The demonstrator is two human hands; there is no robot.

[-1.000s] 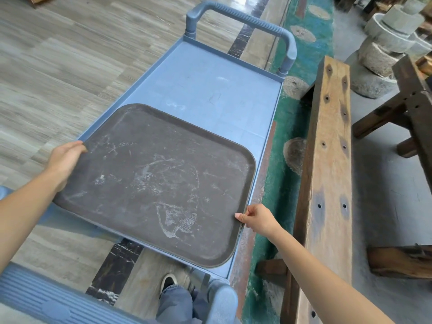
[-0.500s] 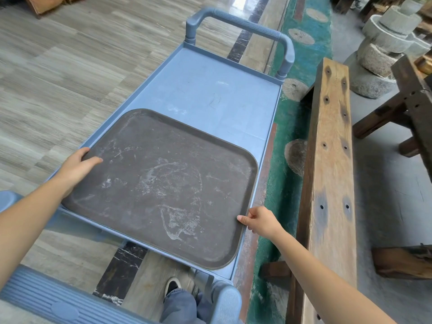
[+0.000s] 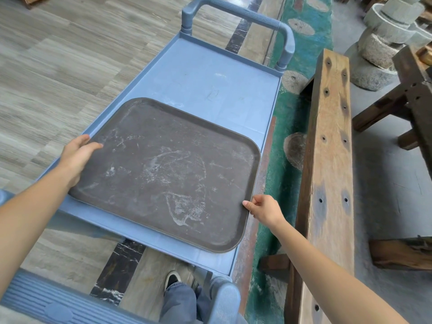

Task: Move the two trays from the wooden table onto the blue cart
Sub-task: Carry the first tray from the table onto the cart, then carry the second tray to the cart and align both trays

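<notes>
A large dark brown tray (image 3: 163, 169) with white scuff marks lies over the near half of the blue cart's top shelf (image 3: 210, 85). My left hand (image 3: 76, 155) grips the tray's left edge, thumb on top. My right hand (image 3: 264, 209) pinches the tray's right rim near the cart's right side. The tray sits slightly askew, its near right corner close to the shelf's front lip. No second tray is in view.
The cart's far handle (image 3: 245, 15) arches over the far end; a near handle (image 3: 58, 307) is at the bottom left. A long wooden bench (image 3: 327, 160) runs along the right. Stone grinders (image 3: 383, 38) stand at the back right. My shoe (image 3: 171, 279) shows below.
The tray has come lower and settled onto the cart shelf. My left hand has slid further along the left edge, its thumb now over the rim. My right hand keeps its pinch.
</notes>
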